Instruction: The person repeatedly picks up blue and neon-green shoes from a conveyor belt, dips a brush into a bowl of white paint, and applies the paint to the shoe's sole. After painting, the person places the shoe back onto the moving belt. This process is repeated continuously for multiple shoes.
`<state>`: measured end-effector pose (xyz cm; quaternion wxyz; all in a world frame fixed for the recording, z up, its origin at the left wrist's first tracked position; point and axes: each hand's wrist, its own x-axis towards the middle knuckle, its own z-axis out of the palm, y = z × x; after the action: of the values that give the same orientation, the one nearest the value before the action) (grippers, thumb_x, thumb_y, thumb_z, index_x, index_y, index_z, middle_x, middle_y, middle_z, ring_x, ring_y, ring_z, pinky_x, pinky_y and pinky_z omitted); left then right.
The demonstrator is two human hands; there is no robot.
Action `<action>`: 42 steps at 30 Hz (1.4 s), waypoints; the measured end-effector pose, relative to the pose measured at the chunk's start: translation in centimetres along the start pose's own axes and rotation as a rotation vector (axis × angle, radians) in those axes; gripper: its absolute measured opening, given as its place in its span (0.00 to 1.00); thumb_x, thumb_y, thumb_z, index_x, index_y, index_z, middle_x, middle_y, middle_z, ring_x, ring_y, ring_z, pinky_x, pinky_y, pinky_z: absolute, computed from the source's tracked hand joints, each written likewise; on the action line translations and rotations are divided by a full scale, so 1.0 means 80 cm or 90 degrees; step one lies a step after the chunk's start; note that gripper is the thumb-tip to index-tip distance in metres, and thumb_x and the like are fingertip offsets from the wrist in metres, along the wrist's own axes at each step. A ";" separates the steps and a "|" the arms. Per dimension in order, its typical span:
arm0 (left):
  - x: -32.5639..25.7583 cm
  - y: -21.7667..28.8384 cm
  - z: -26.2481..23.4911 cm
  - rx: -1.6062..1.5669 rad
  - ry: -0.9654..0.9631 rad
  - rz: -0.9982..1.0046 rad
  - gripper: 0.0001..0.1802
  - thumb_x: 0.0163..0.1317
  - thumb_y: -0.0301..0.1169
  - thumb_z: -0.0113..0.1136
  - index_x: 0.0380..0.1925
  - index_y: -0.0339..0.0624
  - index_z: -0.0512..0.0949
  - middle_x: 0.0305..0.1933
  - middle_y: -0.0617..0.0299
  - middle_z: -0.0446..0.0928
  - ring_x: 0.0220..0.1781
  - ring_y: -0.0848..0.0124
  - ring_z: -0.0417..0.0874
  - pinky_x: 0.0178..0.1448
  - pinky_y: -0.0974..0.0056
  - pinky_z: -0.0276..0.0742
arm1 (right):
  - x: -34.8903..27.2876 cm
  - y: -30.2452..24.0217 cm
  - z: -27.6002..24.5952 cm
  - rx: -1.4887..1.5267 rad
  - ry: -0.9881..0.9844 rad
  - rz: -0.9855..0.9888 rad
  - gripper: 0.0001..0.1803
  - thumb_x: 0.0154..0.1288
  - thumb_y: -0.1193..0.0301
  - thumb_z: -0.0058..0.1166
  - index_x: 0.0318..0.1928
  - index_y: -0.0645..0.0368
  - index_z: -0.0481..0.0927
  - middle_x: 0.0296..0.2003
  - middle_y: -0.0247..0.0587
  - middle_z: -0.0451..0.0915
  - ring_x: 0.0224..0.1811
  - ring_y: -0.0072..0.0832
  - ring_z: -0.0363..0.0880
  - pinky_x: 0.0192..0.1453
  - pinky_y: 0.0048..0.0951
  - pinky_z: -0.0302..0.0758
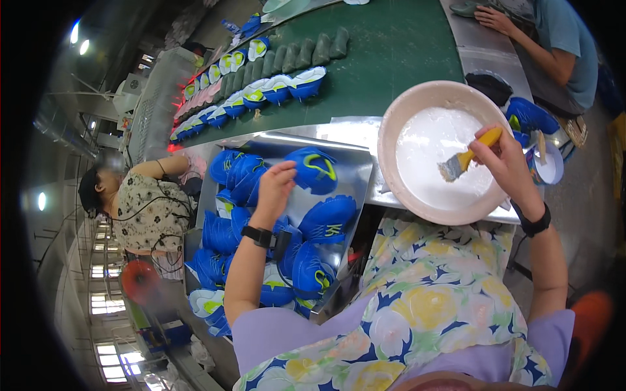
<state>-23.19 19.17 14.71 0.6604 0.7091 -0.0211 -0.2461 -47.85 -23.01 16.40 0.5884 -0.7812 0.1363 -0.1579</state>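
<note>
My left hand (277, 186) pinches the edge of a blue shoe upper (306, 168) with yellow-green trim, over a metal tray (358, 195). More blue shoe uppers (225, 231) lie heaped in that tray, below and beside the hand. In my right hand (502, 159) is a paintbrush (479, 144) with a yellow handle, its bristles pointing down and to the left. The bristles are whitish and sit above a large pale pink basin (391, 137) of white liquid (433, 146).
A green conveyor belt (385, 65) carries rows of blue-and-white uppers (277, 88) and dark green shoe-shaped pieces (303, 55). Right of the basin stand a small tub (548, 163) and another blue upper (531, 114). One person (564, 49) works at far right, another person (153, 195) at left.
</note>
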 end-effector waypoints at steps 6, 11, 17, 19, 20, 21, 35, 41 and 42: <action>-0.019 -0.081 -0.078 0.088 0.072 -0.177 0.09 0.60 0.26 0.55 0.41 0.42 0.75 0.43 0.60 0.76 0.45 0.68 0.79 0.51 0.56 0.78 | 0.016 0.013 0.013 -0.145 -0.050 -0.077 0.14 0.68 0.65 0.60 0.42 0.64 0.75 0.26 0.41 0.80 0.28 0.26 0.80 0.32 0.27 0.73; -0.042 -0.044 0.006 0.805 0.008 0.453 0.30 0.51 0.16 0.56 0.58 0.36 0.71 0.61 0.38 0.69 0.69 0.43 0.66 0.73 0.52 0.62 | 0.037 0.019 0.045 -0.194 -0.109 -0.103 0.14 0.67 0.67 0.59 0.44 0.64 0.74 0.29 0.50 0.81 0.31 0.37 0.83 0.35 0.32 0.76; 0.004 -0.051 -0.009 0.740 -0.384 0.147 0.38 0.48 0.17 0.61 0.65 0.46 0.70 0.64 0.43 0.67 0.68 0.47 0.68 0.71 0.56 0.65 | 0.022 0.004 0.095 -0.236 -0.359 -0.056 0.12 0.66 0.69 0.57 0.44 0.63 0.74 0.33 0.55 0.82 0.37 0.50 0.83 0.43 0.42 0.76; -0.001 -0.040 0.018 0.735 -0.333 0.149 0.36 0.48 0.19 0.61 0.63 0.47 0.73 0.58 0.45 0.71 0.65 0.49 0.70 0.69 0.55 0.66 | 0.016 0.019 0.081 -0.284 -0.361 -0.101 0.13 0.66 0.69 0.57 0.43 0.65 0.73 0.34 0.58 0.82 0.39 0.53 0.83 0.44 0.45 0.76; -0.008 -0.034 0.032 0.730 -0.305 0.149 0.35 0.49 0.19 0.61 0.62 0.47 0.74 0.55 0.45 0.74 0.63 0.50 0.72 0.68 0.55 0.67 | 0.014 0.016 0.074 -0.310 -0.364 -0.124 0.13 0.66 0.68 0.56 0.42 0.66 0.72 0.34 0.60 0.82 0.39 0.54 0.83 0.44 0.47 0.76; -0.005 -0.047 0.027 0.909 -0.324 0.311 0.28 0.51 0.20 0.60 0.56 0.46 0.77 0.48 0.48 0.76 0.56 0.52 0.76 0.63 0.55 0.71 | 0.010 0.009 0.061 -0.312 -0.321 -0.147 0.12 0.66 0.70 0.55 0.42 0.66 0.72 0.35 0.58 0.81 0.40 0.53 0.82 0.45 0.47 0.75; 0.037 0.089 0.128 0.148 -0.281 0.010 0.27 0.78 0.46 0.41 0.66 0.39 0.63 0.62 0.56 0.75 0.60 0.64 0.80 0.63 0.57 0.79 | 0.054 -0.011 -0.031 -0.047 0.040 -0.328 0.12 0.70 0.66 0.57 0.47 0.59 0.73 0.32 0.47 0.82 0.34 0.36 0.83 0.39 0.30 0.76; 0.038 0.073 0.216 0.053 -0.387 0.030 0.20 0.76 0.37 0.48 0.62 0.38 0.69 0.58 0.55 0.79 0.56 0.65 0.83 0.58 0.59 0.82 | 0.056 -0.038 -0.037 -0.096 0.017 -0.340 0.12 0.70 0.65 0.58 0.44 0.60 0.73 0.33 0.47 0.83 0.33 0.35 0.84 0.37 0.28 0.78; 0.045 0.068 0.221 0.057 -0.400 0.070 0.21 0.74 0.37 0.51 0.61 0.39 0.70 0.59 0.54 0.78 0.56 0.64 0.82 0.59 0.58 0.81 | 0.056 -0.035 -0.039 -0.123 0.060 -0.352 0.13 0.70 0.64 0.59 0.42 0.60 0.73 0.31 0.47 0.83 0.31 0.34 0.84 0.34 0.27 0.77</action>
<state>-25.12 0.84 18.60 0.6017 0.6249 -0.2728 -0.4160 -44.94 -26.79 20.31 0.4391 -0.8330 -0.0401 -0.3342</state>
